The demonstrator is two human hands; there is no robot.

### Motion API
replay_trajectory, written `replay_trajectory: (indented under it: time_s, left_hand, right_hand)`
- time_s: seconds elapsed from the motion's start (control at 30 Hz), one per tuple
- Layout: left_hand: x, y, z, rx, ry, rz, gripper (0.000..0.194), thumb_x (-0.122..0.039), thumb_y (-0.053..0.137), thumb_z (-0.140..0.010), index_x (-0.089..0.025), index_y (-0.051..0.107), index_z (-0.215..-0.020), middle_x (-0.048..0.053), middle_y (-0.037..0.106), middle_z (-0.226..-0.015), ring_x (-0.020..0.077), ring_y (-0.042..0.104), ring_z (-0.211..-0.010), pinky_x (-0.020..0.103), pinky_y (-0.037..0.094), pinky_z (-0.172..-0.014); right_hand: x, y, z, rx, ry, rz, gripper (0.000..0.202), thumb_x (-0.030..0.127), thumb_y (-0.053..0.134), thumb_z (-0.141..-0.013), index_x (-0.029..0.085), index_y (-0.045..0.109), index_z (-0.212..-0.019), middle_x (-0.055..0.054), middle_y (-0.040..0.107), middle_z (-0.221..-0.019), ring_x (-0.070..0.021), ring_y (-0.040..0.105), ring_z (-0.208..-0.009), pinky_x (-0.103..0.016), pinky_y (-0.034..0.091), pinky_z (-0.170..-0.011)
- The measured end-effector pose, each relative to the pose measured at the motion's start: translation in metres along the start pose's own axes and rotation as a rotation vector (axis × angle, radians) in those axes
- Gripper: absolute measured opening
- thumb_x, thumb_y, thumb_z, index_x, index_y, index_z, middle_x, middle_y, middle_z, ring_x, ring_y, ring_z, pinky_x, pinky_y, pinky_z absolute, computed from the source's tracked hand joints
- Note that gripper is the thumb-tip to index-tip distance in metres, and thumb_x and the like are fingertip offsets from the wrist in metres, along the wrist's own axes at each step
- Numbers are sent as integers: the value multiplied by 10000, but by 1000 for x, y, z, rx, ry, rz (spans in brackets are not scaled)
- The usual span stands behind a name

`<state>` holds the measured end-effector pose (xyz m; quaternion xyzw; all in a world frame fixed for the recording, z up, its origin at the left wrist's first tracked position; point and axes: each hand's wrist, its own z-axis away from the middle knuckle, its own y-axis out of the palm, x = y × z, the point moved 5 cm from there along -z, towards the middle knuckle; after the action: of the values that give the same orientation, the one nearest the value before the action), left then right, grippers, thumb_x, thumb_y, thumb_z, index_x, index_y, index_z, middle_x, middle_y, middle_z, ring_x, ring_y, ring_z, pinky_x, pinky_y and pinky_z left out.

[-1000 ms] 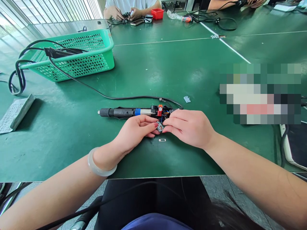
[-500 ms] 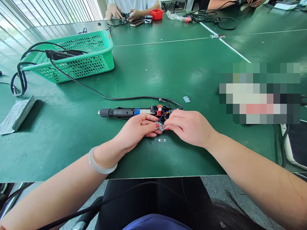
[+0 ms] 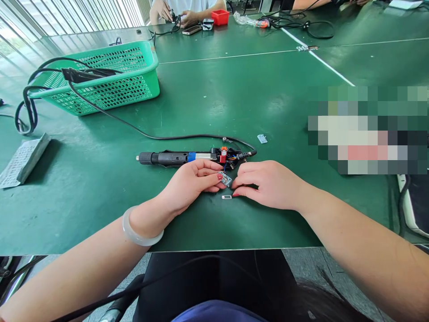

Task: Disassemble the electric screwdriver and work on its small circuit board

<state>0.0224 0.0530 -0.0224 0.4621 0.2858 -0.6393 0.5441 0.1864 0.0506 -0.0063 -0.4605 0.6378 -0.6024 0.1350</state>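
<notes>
Fingers of the left hand (image 3: 191,181) are clamped on a small grey part (image 3: 227,180), just near of the black tool (image 3: 170,158) on the desk (image 3: 100,214); the right hand (image 3: 268,184) has thumb and forefinger apart, just right of a little pale frame (image 3: 223,197). I'd pinch such pieces lightly, by their edges, clear of the wires (image 3: 231,157).

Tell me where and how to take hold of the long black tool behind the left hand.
Best pinch the long black tool around its barrel, left of the blue band, coming from above. It lies left to right, and that stretch is slim and uncovered; the right end shows exposed wires, probably best avoided.
</notes>
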Motion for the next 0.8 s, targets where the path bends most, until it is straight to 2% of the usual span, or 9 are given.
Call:
replay_trajectory:
  time_s: [0.3,0.6,0.8]
  left_hand:
    - [-3,0,0,3,98,-70,291,-335,791,-727,-139,622,-860,1,692,-668,106,665,-659,207,502,-626]
    - [-5,-3,-1,-51,122,-29,296,-346,800,-707,-143,637,-849,-11,686,-694,97,659,-633,205,505,-608]
    - [-5,-3,0,-43,129,-11,302,-330,804,-696,-142,687,-902,-12,683,-691,89,648,-624,201,508,-606]
  right_hand:
    - [-1,2,-1,56,62,-20,150,310,643,-879,217,760,-870,2,671,-785,-119,619,-698,-251,449,-649]
    - [1,2,-1,51,52,-42,154,323,648,-877,209,750,-862,2,671,-789,-116,613,-702,-247,437,-649]
    - [4,5,-2,74,62,-32,156,346,669,-857,210,733,-896,11,659,-784,-106,578,-647,-249,418,-604]
